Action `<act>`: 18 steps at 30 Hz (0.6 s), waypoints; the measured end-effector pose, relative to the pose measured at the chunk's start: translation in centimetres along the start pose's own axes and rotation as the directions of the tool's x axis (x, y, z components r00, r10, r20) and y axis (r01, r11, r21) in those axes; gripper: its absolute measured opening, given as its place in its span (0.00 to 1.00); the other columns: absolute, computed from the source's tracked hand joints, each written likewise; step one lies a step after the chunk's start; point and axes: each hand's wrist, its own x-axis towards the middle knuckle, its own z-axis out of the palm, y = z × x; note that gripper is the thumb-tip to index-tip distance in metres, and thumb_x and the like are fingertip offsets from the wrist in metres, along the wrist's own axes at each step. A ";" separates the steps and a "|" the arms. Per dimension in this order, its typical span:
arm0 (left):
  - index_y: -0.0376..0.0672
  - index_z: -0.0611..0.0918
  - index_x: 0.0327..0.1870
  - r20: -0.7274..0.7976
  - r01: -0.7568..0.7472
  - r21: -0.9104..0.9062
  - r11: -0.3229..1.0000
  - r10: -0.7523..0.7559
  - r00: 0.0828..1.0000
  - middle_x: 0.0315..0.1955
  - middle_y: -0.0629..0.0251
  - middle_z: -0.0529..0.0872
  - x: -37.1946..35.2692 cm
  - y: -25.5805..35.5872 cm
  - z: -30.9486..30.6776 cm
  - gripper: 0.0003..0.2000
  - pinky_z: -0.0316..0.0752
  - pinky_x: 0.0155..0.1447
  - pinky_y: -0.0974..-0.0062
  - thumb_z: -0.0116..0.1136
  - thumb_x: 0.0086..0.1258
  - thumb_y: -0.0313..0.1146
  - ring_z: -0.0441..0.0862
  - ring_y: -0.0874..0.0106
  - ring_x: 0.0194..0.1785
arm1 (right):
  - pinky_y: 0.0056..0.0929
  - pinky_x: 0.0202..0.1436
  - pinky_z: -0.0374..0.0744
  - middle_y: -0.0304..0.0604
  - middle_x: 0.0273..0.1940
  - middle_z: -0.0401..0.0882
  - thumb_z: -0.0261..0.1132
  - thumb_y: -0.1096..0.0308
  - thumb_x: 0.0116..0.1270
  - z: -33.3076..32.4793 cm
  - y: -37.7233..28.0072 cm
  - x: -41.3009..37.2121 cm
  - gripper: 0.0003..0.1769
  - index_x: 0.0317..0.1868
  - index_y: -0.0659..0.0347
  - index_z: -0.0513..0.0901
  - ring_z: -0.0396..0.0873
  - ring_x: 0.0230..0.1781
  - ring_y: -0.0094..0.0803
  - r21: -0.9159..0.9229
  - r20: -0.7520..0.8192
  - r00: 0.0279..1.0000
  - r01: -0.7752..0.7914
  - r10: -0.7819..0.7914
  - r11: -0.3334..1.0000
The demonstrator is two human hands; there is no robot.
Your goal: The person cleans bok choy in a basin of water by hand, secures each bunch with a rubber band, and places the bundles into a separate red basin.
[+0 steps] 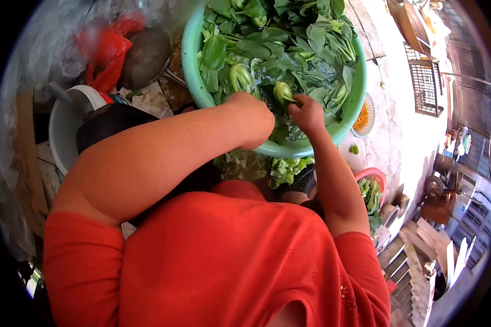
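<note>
A large green basin is full of leafy greens in water. At its near rim my left hand is curled closed, its fingertips hidden; a pale-stemmed head of greens lies just beyond its knuckles. Further right, my right hand reaches over the rim, thumb and fingers pinched on the edge of a small green head. The two hands are apart, with that small head between them.
Left of the basin are a grey bucket, a red plastic bag and a dark round object. To the right stand a bowl of orange bits, a pink basket of greens and a black crate.
</note>
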 end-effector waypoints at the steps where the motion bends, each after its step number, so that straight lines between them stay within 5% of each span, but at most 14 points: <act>1: 0.40 0.78 0.52 -0.083 0.070 -0.067 0.995 -0.075 0.994 0.46 0.57 0.83 0.3 -0.9 -0.2 0.19 0.78 0.49 0.63 0.60 0.58 0.33 0.83 0.61 0.49 | 0.37 0.45 0.79 0.50 0.36 0.84 0.65 0.61 0.54 -1.2 -0.5 -0.3 0.20 0.47 0.59 0.84 0.82 0.37 0.42 0.166 -0.021 0.998 -0.062 0.066 0.984; 3: 0.40 0.77 0.56 -0.170 0.124 -0.127 0.984 -0.145 0.975 0.48 0.56 0.81 0.6 -1.8 -1.0 0.22 0.78 0.51 0.63 0.61 0.59 0.35 0.82 0.60 0.51 | 0.25 0.36 0.78 0.40 0.27 0.82 0.68 0.65 0.54 -2.8 -1.0 -0.7 0.20 0.48 0.63 0.84 0.79 0.27 0.25 0.443 -0.051 0.993 -0.076 0.110 0.893; 5: 0.39 0.72 0.62 -0.431 0.144 -0.406 0.903 -0.328 0.841 0.55 0.51 0.77 0.3 -2.2 -2.0 0.30 0.74 0.59 0.64 0.64 0.59 0.43 0.78 0.59 0.57 | 0.23 0.34 0.77 0.37 0.27 0.81 0.68 0.68 0.55 -4.7 -1.6 -1.3 0.18 0.47 0.64 0.84 0.77 0.26 0.22 0.566 -0.042 0.995 -0.050 0.089 0.823; 6: 0.39 0.72 0.62 -0.441 0.139 -0.395 0.908 -0.320 0.839 0.55 0.51 0.77 0.5 -2.5 -2.2 0.30 0.74 0.59 0.64 0.64 0.59 0.43 0.78 0.59 0.57 | 0.20 0.32 0.76 0.35 0.27 0.81 0.67 0.70 0.57 -6.1 -2.8 -1.8 0.16 0.47 0.65 0.84 0.76 0.26 0.19 0.680 -0.022 0.998 -0.026 0.056 0.733; 8: 0.39 0.69 0.65 -0.610 -0.127 -0.525 0.842 -0.268 0.746 0.62 0.48 0.71 1.6 -2.9 -2.0 0.36 0.70 0.65 0.65 0.66 0.58 0.49 0.74 0.57 0.62 | 0.17 0.29 0.73 0.33 0.27 0.79 0.68 0.73 0.60 -8.5 -5.3 -3.0 0.15 0.48 0.65 0.83 0.74 0.25 0.16 0.729 -0.017 0.999 -0.014 0.040 0.685; 10: 0.38 0.70 0.63 -0.660 -0.205 -0.511 0.835 -0.228 0.716 0.60 0.51 0.75 1.7 -2.9 -2.4 0.36 0.69 0.65 0.68 0.67 0.58 0.50 0.76 0.61 0.61 | 0.18 0.28 0.73 0.33 0.28 0.79 0.69 0.70 0.62 -9.9 -6.8 -4.0 0.16 0.50 0.64 0.82 0.74 0.25 0.17 0.833 0.064 0.998 -0.041 -0.022 0.552; 12: 0.36 0.73 0.60 -0.550 -0.491 -0.809 0.324 -0.117 0.827 0.51 0.57 0.80 1.6 -3.0 -2.9 0.32 0.70 0.62 0.72 0.67 0.60 0.48 0.78 0.69 0.56 | 0.18 0.27 0.73 0.34 0.29 0.80 0.69 0.69 0.63 -10.6 -7.6 -4.7 0.16 0.51 0.64 0.81 0.74 0.24 0.18 0.868 0.051 0.998 -0.024 -0.040 0.496; 14: 0.36 0.75 0.57 -0.543 -0.484 -0.824 0.295 -0.163 0.824 0.44 0.63 0.82 1.4 -2.8 -3.2 0.28 0.71 0.60 0.74 0.67 0.62 0.46 0.78 0.75 0.52 | 0.19 0.25 0.73 0.35 0.30 0.80 0.67 0.69 0.64 -11.3 -8.6 -5.8 0.16 0.51 0.65 0.81 0.74 0.21 0.20 0.944 0.032 0.998 -0.047 0.050 0.326; 17: 0.36 0.75 0.54 -0.529 -0.547 -0.835 -0.067 -0.181 0.829 0.44 0.64 0.82 1.1 -2.5 -2.9 0.25 0.75 0.54 0.75 0.67 0.63 0.44 0.80 0.76 0.47 | 0.19 0.22 0.71 0.35 0.29 0.79 0.65 0.69 0.65 -12.1 -8.4 -6.8 0.13 0.48 0.65 0.81 0.72 0.18 0.21 0.934 0.048 0.993 -0.083 0.111 0.348; 18: 0.36 0.75 0.54 -0.529 -0.545 -0.836 -0.063 -0.173 0.831 0.44 0.64 0.82 1.2 -2.3 -2.8 0.25 0.75 0.54 0.75 0.67 0.63 0.44 0.80 0.76 0.47 | 0.19 0.21 0.71 0.35 0.29 0.79 0.65 0.69 0.65 -12.3 -8.4 -7.1 0.12 0.46 0.65 0.81 0.71 0.17 0.21 0.928 0.061 0.992 -0.096 0.107 0.360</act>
